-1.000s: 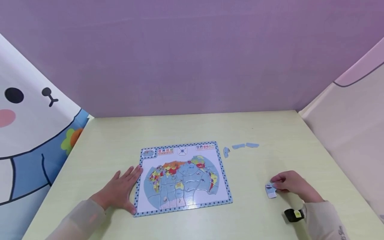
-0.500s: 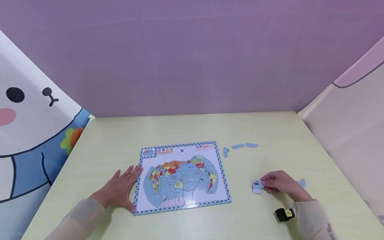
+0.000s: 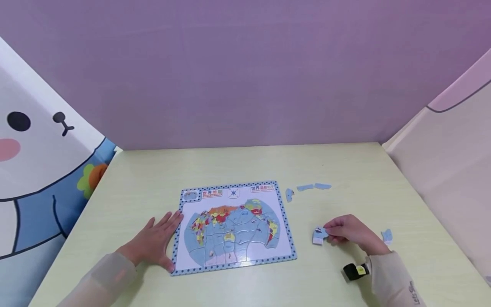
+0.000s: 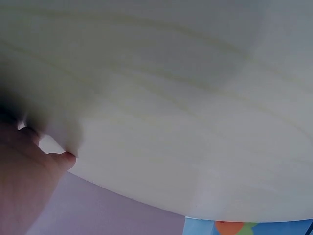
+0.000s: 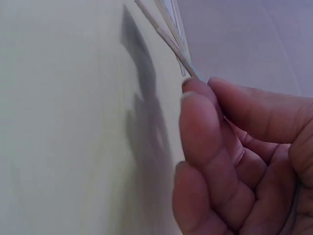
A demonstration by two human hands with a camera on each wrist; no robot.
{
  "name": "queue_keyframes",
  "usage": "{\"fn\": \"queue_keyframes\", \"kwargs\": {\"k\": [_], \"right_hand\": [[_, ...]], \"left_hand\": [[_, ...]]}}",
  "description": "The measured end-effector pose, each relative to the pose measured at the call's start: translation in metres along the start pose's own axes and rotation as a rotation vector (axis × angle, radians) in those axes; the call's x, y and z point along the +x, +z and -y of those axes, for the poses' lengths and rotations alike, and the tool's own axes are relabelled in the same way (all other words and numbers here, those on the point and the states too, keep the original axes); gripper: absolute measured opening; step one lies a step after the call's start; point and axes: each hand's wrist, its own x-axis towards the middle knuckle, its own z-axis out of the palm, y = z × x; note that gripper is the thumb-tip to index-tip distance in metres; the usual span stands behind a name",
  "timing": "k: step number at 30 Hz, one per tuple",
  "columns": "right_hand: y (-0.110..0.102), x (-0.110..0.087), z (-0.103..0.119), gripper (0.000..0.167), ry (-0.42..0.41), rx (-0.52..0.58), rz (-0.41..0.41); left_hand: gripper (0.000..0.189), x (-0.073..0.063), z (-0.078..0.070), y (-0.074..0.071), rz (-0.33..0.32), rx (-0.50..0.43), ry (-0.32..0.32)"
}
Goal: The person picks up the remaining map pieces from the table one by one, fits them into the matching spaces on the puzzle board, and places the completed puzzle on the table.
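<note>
A world map jigsaw with a dotted blue border lies at the middle of the table, its map largely filled with fitted pieces. My left hand is spread flat at the board's left edge, fingertips on the border and thumb near the lower corner. To the right of the board, my right hand pinches a blue and white puzzle piece between thumb and fingers. The right wrist view shows this piece edge-on, tilted over the table with its shadow beside it.
Beyond the board's upper right corner lie a small blue piece and two narrow blue strips. Another loose piece lies right of my right hand. A black wrist camera hangs at the right sleeve. A purple cloth wall stands behind the table.
My right hand has moved left toward the board with the pinched puzzle piece, uncovering a loose piece on its right. The left hand has stayed in place.
</note>
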Motion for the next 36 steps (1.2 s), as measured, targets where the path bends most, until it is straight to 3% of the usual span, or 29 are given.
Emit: {"fn": "queue_keyframes", "kwargs": {"k": [13,26,36], "right_hand": [[0.024,0.013,0.017,0.019,-0.054,0.004,-0.003],[0.037,0.022,0.035,0.018,-0.094,-0.012,0.025],[0.050,0.030,0.045,0.016,-0.170,0.004,0.146]], "left_hand": [[0.136,0.004,-0.003,0.002,0.010,-0.006,0.011],[0.137,0.003,0.003,0.005,-0.031,0.000,0.036],[0.137,0.002,0.001,0.002,-0.009,-0.001,0.017]]}}
